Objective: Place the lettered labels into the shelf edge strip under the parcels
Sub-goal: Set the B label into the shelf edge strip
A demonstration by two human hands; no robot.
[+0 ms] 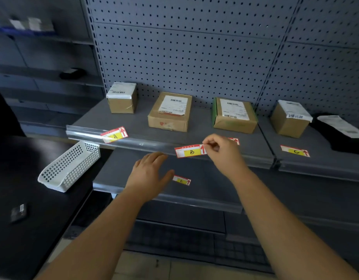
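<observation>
Head view: the upper shelf (pixel 194 136) runs left to right in front of a pegboard wall (pixel 184 57). A clear edge strip (pixel 83 133) is along its front lip, and the strip's left end is free beside the black bench (pixel 23 178). Four cardboard parcels (pixel 169 112) stand toward the back of the shelf, well apart from each other. This leaves a bare band of shelf between them and the strip. A lower shelf (pixel 215 184) juts further forward beneath, so the hands work in the open space above it.

The right hand (pixel 223 152) pinches the right end of label B (pixel 189 152) between thumb and forefinger, with the other fingers (pixel 210 141) curled. The label is nearly level against the front of the strip, below the second parcel from the left. The left hand (pixel 148 174) is spread flat, palm down and holding nothing, over the lower shelf. Its thumb tip is just beside label E (pixel 181 180), which lies on that shelf; I can't tell whether they touch.

Label A (pixel 114 135) sits tilted across the strip under the leftmost parcel. Label C (pixel 295 151) lies on the neighbouring shelf in front of the rightmost parcel. Another label (pixel 235 140) is mostly hidden behind the right hand.

A white basket (pixel 69 168) rests on the bench, its corner near the strip's left end.
</observation>
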